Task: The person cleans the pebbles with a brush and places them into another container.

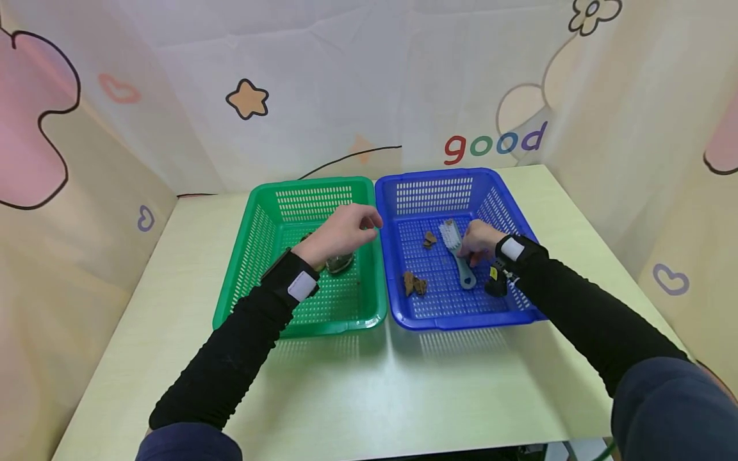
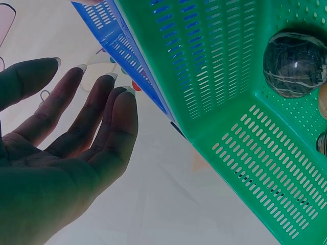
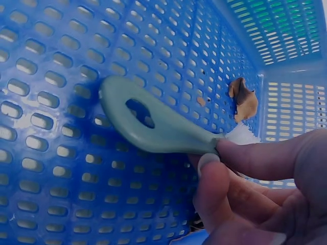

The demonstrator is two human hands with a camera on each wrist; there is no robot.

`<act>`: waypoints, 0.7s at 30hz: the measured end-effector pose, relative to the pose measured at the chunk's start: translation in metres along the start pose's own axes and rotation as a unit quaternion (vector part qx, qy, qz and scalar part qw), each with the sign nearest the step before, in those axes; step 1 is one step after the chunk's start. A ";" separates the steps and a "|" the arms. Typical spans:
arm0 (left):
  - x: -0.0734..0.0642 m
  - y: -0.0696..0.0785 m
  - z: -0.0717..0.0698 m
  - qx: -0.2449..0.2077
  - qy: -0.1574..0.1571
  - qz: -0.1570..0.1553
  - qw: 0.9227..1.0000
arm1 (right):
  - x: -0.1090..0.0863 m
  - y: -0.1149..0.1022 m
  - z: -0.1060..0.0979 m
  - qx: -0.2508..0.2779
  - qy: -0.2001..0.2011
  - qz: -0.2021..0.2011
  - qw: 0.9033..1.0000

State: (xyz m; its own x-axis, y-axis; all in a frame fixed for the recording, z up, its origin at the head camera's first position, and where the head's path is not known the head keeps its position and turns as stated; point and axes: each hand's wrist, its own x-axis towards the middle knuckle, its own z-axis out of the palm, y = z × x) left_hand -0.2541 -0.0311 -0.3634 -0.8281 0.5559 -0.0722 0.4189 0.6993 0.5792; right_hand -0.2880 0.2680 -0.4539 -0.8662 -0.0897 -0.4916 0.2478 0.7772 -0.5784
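Note:
In the blue basket (image 1: 444, 324), my right hand (image 1: 482, 242) pinches a pale blue-green scrub brush (image 1: 467, 276) by its handle, between thumb and fingers. White bristles show at the brush's far end, and the right wrist view shows an oval hole in the handle (image 3: 176, 127). My left hand (image 1: 344, 232) hovers above the green basket (image 1: 323, 329), holding nothing, its fingers loosely bent and apart. Below it in that basket lies a smooth dark stone (image 2: 294, 66) with pale veins, partly hidden by the hand in the head view.
Brown, dry leaf-like scraps (image 1: 415, 283) lie on the blue basket's floor, with more scraps (image 1: 429, 239) farther back. Other rounded stones (image 2: 322, 143) show at the left wrist view's edge. Both baskets stand side by side on a pale table (image 1: 346, 397), before a printed curtain (image 1: 323, 83).

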 end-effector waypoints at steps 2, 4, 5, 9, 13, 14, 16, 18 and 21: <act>0.001 0.000 0.000 0.004 -0.001 0.002 1.000 | -0.001 0.000 0.001 0.002 0.003 -0.010 1.000; 0.002 0.000 0.001 0.006 -0.002 0.005 1.000 | 0.000 0.001 0.003 -0.002 0.008 -0.017 1.000; 0.003 -0.001 0.001 0.007 -0.003 0.007 1.000 | 0.000 0.001 0.004 -0.005 0.010 -0.020 1.000; 0.006 -0.002 0.003 0.008 -0.008 0.010 1.000 | 0.002 0.002 0.008 -0.031 0.023 -0.026 0.999; 0.006 -0.002 0.005 0.008 -0.010 0.010 1.000 | 0.003 0.005 0.013 -0.069 0.040 -0.031 0.996; 0.006 -0.003 0.005 0.008 -0.011 0.009 1.000 | 0.002 0.006 0.014 -0.082 0.042 -0.031 0.995; 0.005 -0.004 0.006 0.005 -0.011 0.007 1.000 | -0.002 0.005 0.015 -0.113 0.051 -0.030 0.992; 0.003 -0.006 0.007 0.001 -0.010 0.002 1.000 | -0.009 0.003 0.016 -0.139 0.061 -0.037 0.988; -0.001 -0.011 0.008 -0.001 -0.005 0.000 1.000 | -0.020 0.000 0.018 -0.148 0.082 -0.063 0.984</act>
